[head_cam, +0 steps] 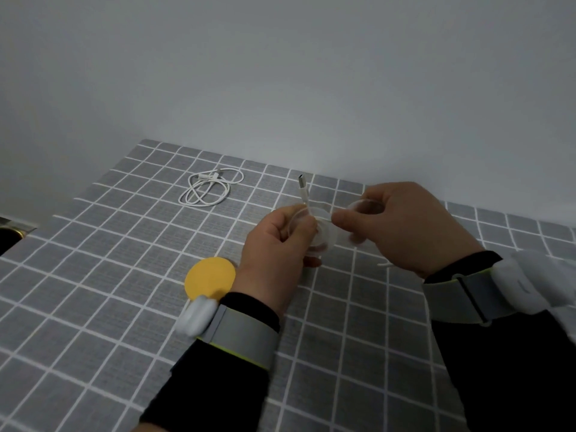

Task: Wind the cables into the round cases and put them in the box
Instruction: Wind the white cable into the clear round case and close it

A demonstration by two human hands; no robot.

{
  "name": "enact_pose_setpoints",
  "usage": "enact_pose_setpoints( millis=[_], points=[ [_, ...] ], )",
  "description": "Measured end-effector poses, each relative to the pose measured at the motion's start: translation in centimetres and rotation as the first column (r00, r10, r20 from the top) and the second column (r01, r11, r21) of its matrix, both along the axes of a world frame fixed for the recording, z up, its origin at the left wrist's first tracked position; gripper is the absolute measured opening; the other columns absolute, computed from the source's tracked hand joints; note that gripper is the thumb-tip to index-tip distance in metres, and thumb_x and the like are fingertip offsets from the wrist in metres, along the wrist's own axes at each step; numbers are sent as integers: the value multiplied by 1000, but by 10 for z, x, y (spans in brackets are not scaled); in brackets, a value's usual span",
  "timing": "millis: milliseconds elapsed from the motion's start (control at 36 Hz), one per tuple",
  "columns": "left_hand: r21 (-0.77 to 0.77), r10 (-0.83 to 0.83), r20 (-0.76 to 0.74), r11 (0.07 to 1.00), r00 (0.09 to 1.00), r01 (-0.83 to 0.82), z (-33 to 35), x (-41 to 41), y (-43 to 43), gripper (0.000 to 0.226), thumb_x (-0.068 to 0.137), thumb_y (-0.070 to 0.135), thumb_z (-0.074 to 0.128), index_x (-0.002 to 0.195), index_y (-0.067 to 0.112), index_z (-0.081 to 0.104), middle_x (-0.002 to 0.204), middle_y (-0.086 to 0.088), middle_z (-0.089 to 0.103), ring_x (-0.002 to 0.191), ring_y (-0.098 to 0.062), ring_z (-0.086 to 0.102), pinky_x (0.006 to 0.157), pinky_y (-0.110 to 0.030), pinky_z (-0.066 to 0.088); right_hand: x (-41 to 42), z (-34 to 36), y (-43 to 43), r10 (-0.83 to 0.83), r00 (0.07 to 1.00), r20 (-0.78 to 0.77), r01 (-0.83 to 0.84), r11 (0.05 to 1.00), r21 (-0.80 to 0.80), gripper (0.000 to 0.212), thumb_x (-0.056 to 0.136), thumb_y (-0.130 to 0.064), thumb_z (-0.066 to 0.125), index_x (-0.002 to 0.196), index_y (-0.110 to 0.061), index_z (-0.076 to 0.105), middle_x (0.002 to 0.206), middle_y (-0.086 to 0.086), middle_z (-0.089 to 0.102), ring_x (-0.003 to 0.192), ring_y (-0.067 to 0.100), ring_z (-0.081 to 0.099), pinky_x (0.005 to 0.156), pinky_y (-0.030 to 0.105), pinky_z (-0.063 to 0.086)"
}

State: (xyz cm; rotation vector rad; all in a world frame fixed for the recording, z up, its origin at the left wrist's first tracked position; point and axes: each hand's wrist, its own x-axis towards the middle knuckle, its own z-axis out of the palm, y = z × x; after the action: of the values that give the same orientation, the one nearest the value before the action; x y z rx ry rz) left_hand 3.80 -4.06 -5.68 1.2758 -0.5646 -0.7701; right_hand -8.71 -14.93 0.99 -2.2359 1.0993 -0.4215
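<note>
My left hand (274, 241) grips a clear round case (324, 238) above the table, with a white cable's USB plug (303, 185) sticking up from it. My right hand (408, 226) holds a second clear round piece (366, 210), its fingertips pinching at the case's middle. A short bit of white cable (385, 265) shows under the right hand. A second white cable (209, 190) lies loosely coiled on the table at the back left. A yellow round case (209, 277) lies flat on the table beside my left wrist.
A grey checked cloth (93, 307) covers the table, which ends at a plain wall behind. A dark object with a gold rim (11, 236) shows at the left edge. No box is in view.
</note>
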Motion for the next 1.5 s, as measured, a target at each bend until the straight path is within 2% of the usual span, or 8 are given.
enact_pose_setpoints(
  millis=[250,417,500,694,944,1139,1306,1500],
  points=[
    [-10,-23,29,1000,999,24,1,-3,0,9,95,13,62,93,11,70,84,-6,74,71,-17,71,59,-30,59,-1,1,-1,-24,999,-41,22,998,-62,38,73,-60,71,72,-23,66,66,-10,72,62,2,63,66,30,49],
    [8,111,42,994,993,-111,-5,3,-4,9,94,22,67,95,14,72,88,-9,75,79,-24,72,66,-38,60,7,-1,10,-124,992,7,124,988,-87,55,68,-70,70,103,-29,58,91,-14,57,80,6,57,65,26,44],
    [3,172,25,985,985,-172,-6,5,-3,8,95,19,65,93,15,71,86,-8,74,78,-24,72,63,-34,59,10,-3,15,-145,989,18,146,985,-93,71,68,-75,65,121,-30,51,108,-3,58,94,18,59,78,33,48],
    [24,254,12,967,967,-254,-5,6,-3,8,95,18,64,91,15,70,80,-2,72,72,-15,69,61,-31,58,13,0,26,-150,988,39,155,966,-207,70,74,-70,68,127,-29,48,117,1,52,98,17,55,80,29,38],
    [28,289,-41,957,956,-288,-2,5,-1,17,96,19,62,92,4,70,79,-8,69,67,-17,66,59,-33,58,18,1,37,-90,996,20,92,936,-339,37,82,-56,69,92,-26,51,84,-5,54,75,13,50,58,23,30],
    [-21,268,-219,960,938,-279,6,5,0,21,99,18,56,101,1,67,88,-11,69,72,-16,67,62,-30,58,28,-16,33,-66,997,-45,59,986,-155,44,90,-56,56,64,-21,56,65,-6,58,63,7,54,55,23,34],
    [-41,271,-303,954,914,-296,9,6,0,19,101,19,54,93,6,66,93,-17,70,80,-25,65,63,-30,57,39,-33,35,-29,998,50,26,998,65,51,91,-52,57,70,-7,67,66,9,70,65,24,68,71,44,58],
    [-68,252,-281,957,926,-281,8,6,0,18,100,19,55,98,6,66,92,-13,73,79,-20,68,64,-28,57,39,-35,35,-60,993,100,50,994,101,49,95,-50,55,70,-10,70,62,0,71,60,16,67,68,37,58]
  ],
)
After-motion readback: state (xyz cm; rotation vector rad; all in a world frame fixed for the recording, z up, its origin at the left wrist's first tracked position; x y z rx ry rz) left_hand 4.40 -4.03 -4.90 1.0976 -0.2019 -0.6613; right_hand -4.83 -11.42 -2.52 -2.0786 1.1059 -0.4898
